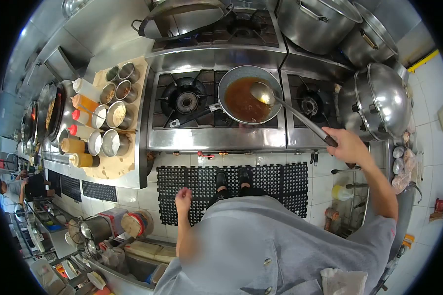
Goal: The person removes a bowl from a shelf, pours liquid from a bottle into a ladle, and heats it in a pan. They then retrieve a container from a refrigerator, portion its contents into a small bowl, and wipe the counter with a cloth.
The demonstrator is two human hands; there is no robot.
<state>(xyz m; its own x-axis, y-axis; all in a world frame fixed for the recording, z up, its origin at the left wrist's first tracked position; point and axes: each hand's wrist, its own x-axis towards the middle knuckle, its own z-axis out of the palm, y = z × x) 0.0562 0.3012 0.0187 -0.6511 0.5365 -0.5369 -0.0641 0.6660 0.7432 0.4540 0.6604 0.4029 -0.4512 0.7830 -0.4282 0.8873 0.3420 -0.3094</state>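
My right hand is wrapped round the dark grip of a long-handled ladle. The ladle's shiny bowl rests in a frying pan, in brown-orange liquid with a few bubbles in it. The pan sits on a burner grate of the stove, its handle pointing left and down to the front edge. My left hand hangs low in front of my body, over the black floor mat. Its fingers are curled in, and nothing shows in them.
Left of the pan is a bare burner. Squeeze bottles and several metal cups stand on a paper-covered counter. At the right sits a domed metal pot. A wok and stockpots stand behind. A co-worker is far left.
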